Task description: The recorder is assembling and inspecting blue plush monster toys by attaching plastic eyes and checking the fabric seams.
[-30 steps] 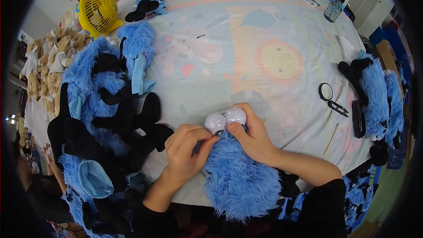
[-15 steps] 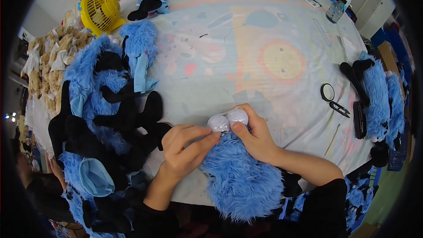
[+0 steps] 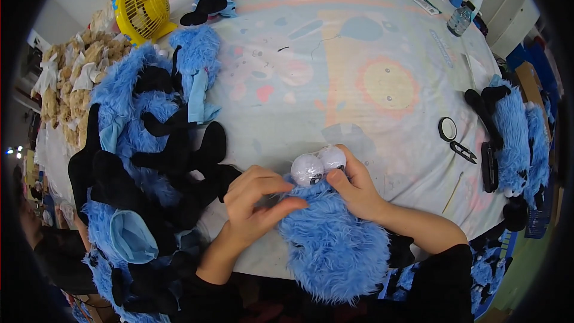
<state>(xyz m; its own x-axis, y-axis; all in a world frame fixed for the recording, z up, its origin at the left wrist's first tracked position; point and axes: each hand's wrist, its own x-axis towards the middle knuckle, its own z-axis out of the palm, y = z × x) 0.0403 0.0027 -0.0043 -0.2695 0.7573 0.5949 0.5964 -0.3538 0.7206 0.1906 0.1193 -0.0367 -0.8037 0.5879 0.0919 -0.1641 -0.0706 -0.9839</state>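
A blue shaggy plush toy (image 3: 335, 248) lies at the table's near edge, its top end pointing away from me. Two white ball eyes (image 3: 307, 170) with a glossy clear wrap sit side by side on that end, and small black marks show on them. My right hand (image 3: 360, 196) grips the toy by the eyes, thumb in front and fingers behind. My left hand (image 3: 254, 202) is just left of the eyes, thumb and forefinger parted, with nothing visible between them. A black limb (image 3: 399, 251) of the toy sticks out at its right side.
Blue plush toys with black limbs (image 3: 161, 122) are heaped at left, below a yellow fan (image 3: 142, 12). Right of my hands lie thread snips (image 3: 463, 152), a round black-rimmed disc (image 3: 447, 128), a thin stick (image 3: 452, 192) and more plush toys (image 3: 511, 137). Bottles (image 3: 460, 19) stand far right.
My left thumb and forefinger have spread apart and come off the eyes. The eyes have turned, showing more of their black marks. The whole view has shifted slightly.
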